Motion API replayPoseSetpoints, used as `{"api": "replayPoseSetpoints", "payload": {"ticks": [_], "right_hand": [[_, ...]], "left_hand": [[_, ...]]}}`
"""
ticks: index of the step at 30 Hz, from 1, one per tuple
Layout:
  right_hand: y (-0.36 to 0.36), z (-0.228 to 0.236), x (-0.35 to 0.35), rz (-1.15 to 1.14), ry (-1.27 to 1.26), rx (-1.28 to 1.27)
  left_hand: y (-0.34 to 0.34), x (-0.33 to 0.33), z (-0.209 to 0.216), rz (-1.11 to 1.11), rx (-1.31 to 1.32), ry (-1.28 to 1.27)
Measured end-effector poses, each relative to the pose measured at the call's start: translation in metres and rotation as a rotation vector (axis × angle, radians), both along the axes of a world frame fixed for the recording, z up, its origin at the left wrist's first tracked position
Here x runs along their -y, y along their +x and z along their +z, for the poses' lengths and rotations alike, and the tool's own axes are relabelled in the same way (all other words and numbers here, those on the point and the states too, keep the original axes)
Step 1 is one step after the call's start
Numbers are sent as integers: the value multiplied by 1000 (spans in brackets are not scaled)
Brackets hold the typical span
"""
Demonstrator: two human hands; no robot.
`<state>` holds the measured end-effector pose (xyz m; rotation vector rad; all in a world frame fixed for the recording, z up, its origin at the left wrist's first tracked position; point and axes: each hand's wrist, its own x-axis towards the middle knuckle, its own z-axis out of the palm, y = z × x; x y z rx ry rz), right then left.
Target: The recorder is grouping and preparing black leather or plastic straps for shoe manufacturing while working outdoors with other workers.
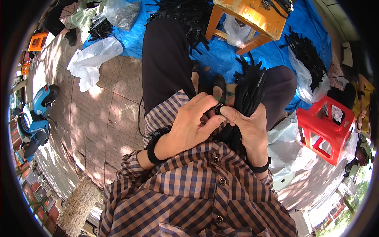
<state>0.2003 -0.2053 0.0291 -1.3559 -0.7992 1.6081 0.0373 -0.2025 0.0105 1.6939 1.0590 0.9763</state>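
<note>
At the centre of my view, the left hand (193, 118) has thumb and forefinger drawn narrow around a small black piece (218, 109), which the right thumb also meets. I have the right hand (250, 124) wrapped about a bundle of black strips (249, 89); they run past its thumb toward 1 o'clock, with more strips hanging below the grip toward 6. Farther out, I see a red plastic stool (339, 144) at 3 o'clock and a crumpled white plastic bag (94, 57) at 10, its contents unclear to me. Another white bag (306, 90), at 2, carries a heap of black strips (310, 59). Beyond, an orange wooden stool (252, 17) stands at 1 with a clear bag (238, 33) beneath, loose strips (187, 15) lie at 12, and a translucent bag (123, 15) holding something dark grey sits at 11.
</note>
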Motion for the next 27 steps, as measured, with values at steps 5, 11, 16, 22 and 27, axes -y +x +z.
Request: {"api": "replayPoseSetpoints", "payload": {"ticks": [5, 11, 16, 22, 27], "right_hand": [[2, -6, 1, 32, 85, -41], [-3, -1, 1, -124, 133, 1], [-6, -1, 1, -43, 124, 48], [-7, -15, 0, -151, 238, 234], [-9, -13, -7, -21, 146, 203]], "left_hand": [[0, 4, 3, 27, 31, -231], [-5, 4, 1, 50, 77, -214], [-1, 6, -5, -60, 164, -189], [1, 5, 2, -49, 234, -596], [-4, 1, -4, 49, 276, -597]]}}
